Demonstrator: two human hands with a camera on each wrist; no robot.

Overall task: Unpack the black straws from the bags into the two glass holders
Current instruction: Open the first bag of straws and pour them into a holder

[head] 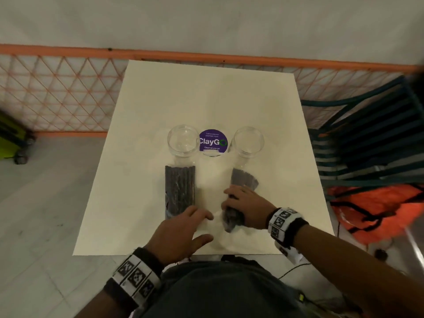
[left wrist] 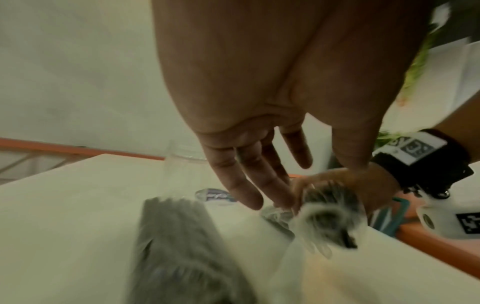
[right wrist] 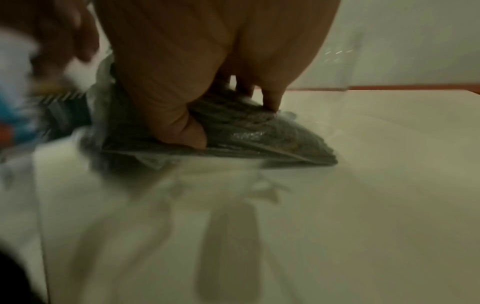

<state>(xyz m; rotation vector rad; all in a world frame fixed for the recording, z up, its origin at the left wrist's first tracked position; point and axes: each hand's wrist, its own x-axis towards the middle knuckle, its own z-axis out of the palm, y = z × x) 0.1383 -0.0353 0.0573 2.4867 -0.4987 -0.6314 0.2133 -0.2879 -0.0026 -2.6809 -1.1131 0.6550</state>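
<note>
- Nearest the head camera: left hand (head: 181, 228), fingers spread and straight, holding nothing, hovering above the worktop (head: 206, 99) between the two bags and reaching toward the near end of the right bag.
- Right hand (head: 246, 203) wrapped over the right bag (head: 244, 179), fingers (right wrist: 271, 100) curled over the top and thumb pinching the side against the bundle.
- Step in hand, by the look of it: opening the first bag; both holders empty, so unpacking barely begun.
- Next move likely calls for the left hand to catch the loose plastic at the bag's near end, while the right hand steadies the bundle, then to free the straws without scattering them.
- Right bag: long axis running from near to far, tilted a little rightward at the far end, far end pointing at the right holder (head: 249, 141), near end raised slightly off the worktop in the right wrist view.
- Left bag (head: 180, 189): flat on the worktop, long axis straight away, far end just short of the left holder (head: 183, 140); untouched.
- Both holders upright, mouths up, a purple round sticker (head: 213, 141) between them.
- Whether the right bag is already open: cannot tell, near end blurred.
</note>
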